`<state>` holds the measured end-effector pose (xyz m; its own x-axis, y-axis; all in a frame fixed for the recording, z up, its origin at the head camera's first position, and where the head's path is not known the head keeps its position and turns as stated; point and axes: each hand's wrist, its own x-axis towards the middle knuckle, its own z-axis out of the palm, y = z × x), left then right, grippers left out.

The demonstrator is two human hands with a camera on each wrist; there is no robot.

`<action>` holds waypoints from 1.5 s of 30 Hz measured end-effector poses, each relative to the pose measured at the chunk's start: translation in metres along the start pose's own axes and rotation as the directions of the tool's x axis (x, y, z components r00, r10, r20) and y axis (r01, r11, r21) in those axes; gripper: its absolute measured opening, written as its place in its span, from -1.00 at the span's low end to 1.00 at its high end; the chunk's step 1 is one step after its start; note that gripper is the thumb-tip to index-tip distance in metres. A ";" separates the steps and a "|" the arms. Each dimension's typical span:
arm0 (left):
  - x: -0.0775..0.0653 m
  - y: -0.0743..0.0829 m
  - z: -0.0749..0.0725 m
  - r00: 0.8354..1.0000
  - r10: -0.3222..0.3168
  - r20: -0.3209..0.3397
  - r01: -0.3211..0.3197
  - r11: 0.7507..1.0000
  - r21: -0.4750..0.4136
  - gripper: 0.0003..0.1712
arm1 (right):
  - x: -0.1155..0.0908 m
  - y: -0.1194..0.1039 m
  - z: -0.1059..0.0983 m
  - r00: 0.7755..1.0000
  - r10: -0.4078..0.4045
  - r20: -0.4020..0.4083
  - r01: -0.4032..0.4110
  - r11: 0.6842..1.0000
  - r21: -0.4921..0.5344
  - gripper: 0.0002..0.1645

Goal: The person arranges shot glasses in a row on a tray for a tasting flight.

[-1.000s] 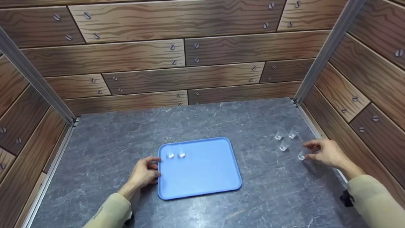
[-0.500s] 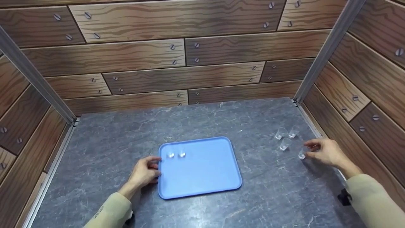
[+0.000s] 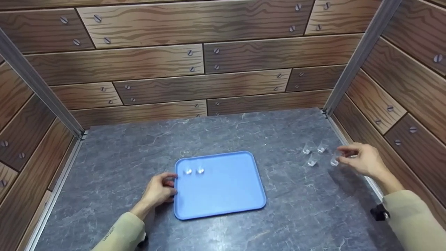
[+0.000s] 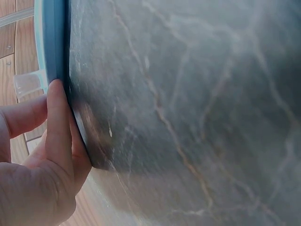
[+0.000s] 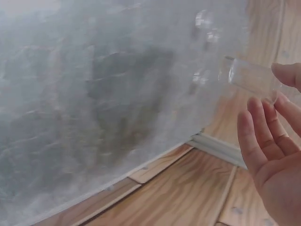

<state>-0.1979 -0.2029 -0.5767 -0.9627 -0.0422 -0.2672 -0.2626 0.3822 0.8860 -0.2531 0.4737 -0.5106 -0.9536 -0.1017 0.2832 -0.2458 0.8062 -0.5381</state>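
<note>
The right hand (image 3: 364, 161) pinches a clear tapered cup (image 3: 334, 161) between thumb and fingertips, beside three similar cups (image 3: 313, 160). The left hand (image 3: 156, 191), fingers fairly straight, touches the blue tray (image 3: 223, 193) at its left rim (two more cups (image 3: 200, 169) stand inside).

Smooth blue plastic tray (image 3: 226, 195) at six o'clock; clear, glossy cups (image 3: 313, 160) near four; marbled, semi-gloss tabletop (image 3: 139, 150); dull metal post (image 3: 361, 57) at two; wood-grained wall (image 3: 209, 59) at twelve.
</note>
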 end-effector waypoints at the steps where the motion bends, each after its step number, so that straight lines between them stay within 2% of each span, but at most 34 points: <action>1: 0.000 0.000 0.000 1.000 -0.001 0.000 0.001 1.000 0.001 -0.30 | 0.001 -0.004 -0.001 1.000 -0.011 -0.023 0.012 1.000 0.006 -0.63; 8: 0.000 0.001 0.001 1.000 -0.005 -0.004 0.005 1.000 0.008 -0.31 | 0.011 -0.034 -0.001 0.993 -0.056 -0.108 0.068 0.992 0.108 -0.64; 17: 0.001 0.001 0.000 1.000 -0.011 0.003 0.011 1.000 0.011 -0.30 | 0.023 -0.069 0.029 0.988 -0.089 -0.127 0.113 0.974 0.196 -0.63; 19: 0.000 0.001 0.000 1.000 -0.011 0.004 0.011 1.000 0.015 -0.30 | 0.025 -0.075 0.038 0.990 -0.095 -0.107 0.118 0.965 0.234 -0.62; 26: 0.000 0.001 -0.001 1.000 -0.004 0.022 0.004 1.000 -0.006 -0.30 | 0.031 -0.099 0.066 0.994 -0.098 0.052 0.076 0.941 0.330 -0.57; 33: 0.000 0.000 0.000 1.000 -0.008 0.004 0.008 1.000 0.013 -0.31 | 0.039 -0.123 0.100 0.981 -0.171 0.096 0.119 0.909 0.400 -0.59; 38: 0.000 0.000 -0.001 1.000 -0.016 0.003 0.016 1.000 0.019 -0.32 | 0.047 -0.145 0.123 0.968 -0.207 0.146 0.137 0.914 0.382 -0.58; 45: 0.000 0.001 0.000 1.000 -0.018 0.002 0.018 1.000 0.014 -0.32 | 0.053 -0.173 0.150 0.951 -0.232 0.204 0.132 0.903 0.409 -0.59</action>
<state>-0.1985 -0.2026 -0.5756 -0.9576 -0.0470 -0.2844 -0.2793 0.3943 0.8755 -0.2869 0.2410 -0.5217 -0.8856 -0.4022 0.2325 -0.4193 0.4764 -0.7728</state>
